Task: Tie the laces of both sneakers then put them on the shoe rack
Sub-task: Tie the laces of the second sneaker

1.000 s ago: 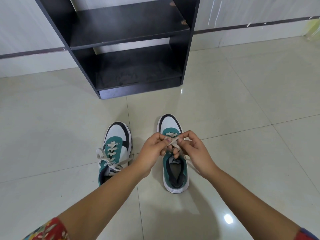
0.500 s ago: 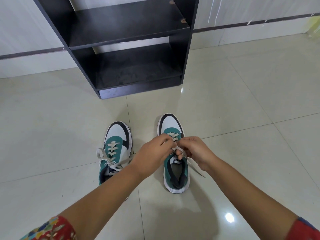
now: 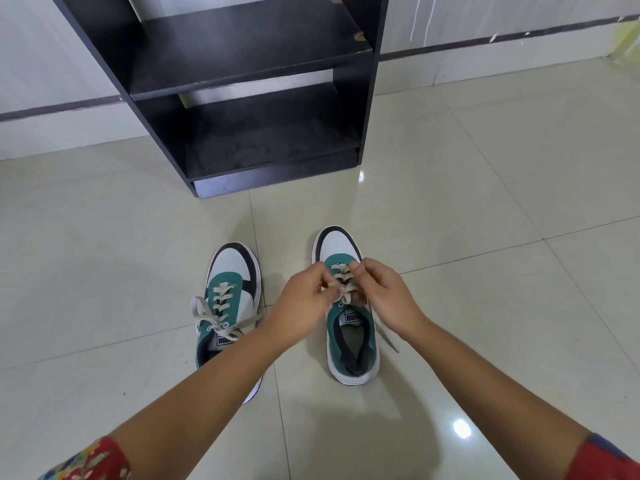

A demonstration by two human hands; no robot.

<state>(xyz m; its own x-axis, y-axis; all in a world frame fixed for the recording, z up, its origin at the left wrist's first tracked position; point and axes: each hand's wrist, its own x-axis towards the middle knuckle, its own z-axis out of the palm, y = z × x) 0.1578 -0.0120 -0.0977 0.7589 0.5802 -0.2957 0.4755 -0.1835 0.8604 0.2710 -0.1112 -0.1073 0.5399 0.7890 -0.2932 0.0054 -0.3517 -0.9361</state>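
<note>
Two white, teal and black sneakers stand side by side on the floor, toes pointing away from me. The left sneaker (image 3: 231, 296) has a bow of beige laces over its tongue. Over the right sneaker (image 3: 350, 337), my left hand (image 3: 303, 299) and my right hand (image 3: 386, 294) each pinch a strand of its beige lace (image 3: 341, 289) above the tongue. One loose lace end (image 3: 388, 336) trails onto the floor at the shoe's right side. The black shoe rack (image 3: 249, 98) stands open ahead with two bare shelves.
Glossy pale floor tiles (image 3: 485, 237) spread all around the sneakers. The rack stands against a white wall with a dark stripe (image 3: 52, 109). A yellowish object (image 3: 628, 43) sits at the far right edge.
Both hands have shifted on the right sneaker's lace, dropping low over the tongue and then drawing slightly apart. The lace end on the right now trails onto the floor.
</note>
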